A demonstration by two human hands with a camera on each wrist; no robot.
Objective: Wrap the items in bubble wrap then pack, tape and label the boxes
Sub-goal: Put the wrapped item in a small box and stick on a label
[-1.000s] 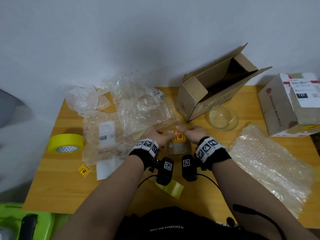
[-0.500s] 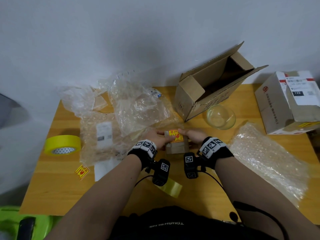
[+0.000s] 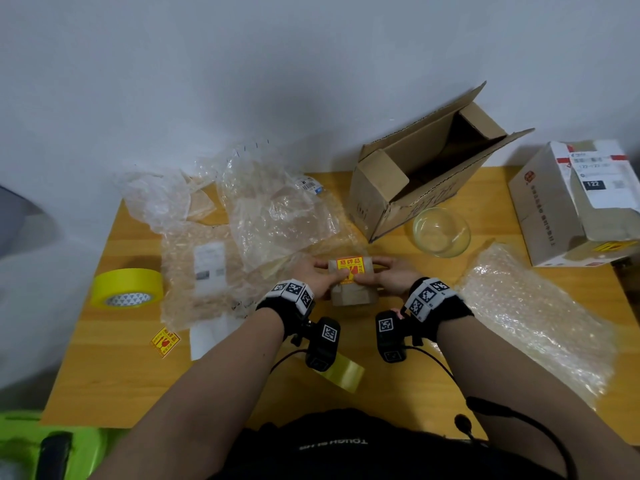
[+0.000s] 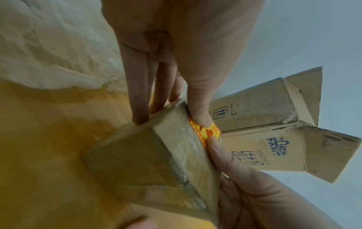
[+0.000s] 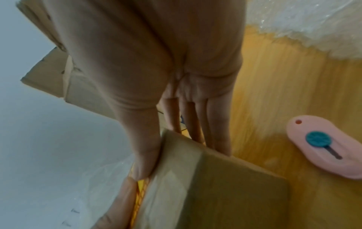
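While both thumbs press the fragile sticker [image 3: 350,269] flat: labelling a small taped box [image 3: 353,289].

Left hand [image 3: 317,277] and right hand [image 3: 389,277] clamped on that box at table [image 3: 121,375] centre. Apparently sealed already; beyond, glass bowl [image 3: 441,232] unwrapped, open carton [image 3: 426,178] unfilled, bubble wrap [image 3: 533,317] and yellow tape roll [image 3: 128,287] waiting.

The right hand [image 5: 156,65] grips a small brown cardboard box [image 5: 211,186], thumb on its yellow label [image 5: 140,192]. A pink oval cutter with a teal slider [image 5: 321,148] lies on the yellow wooden bench [image 5: 274,100] at three o'clock, apart from the box.
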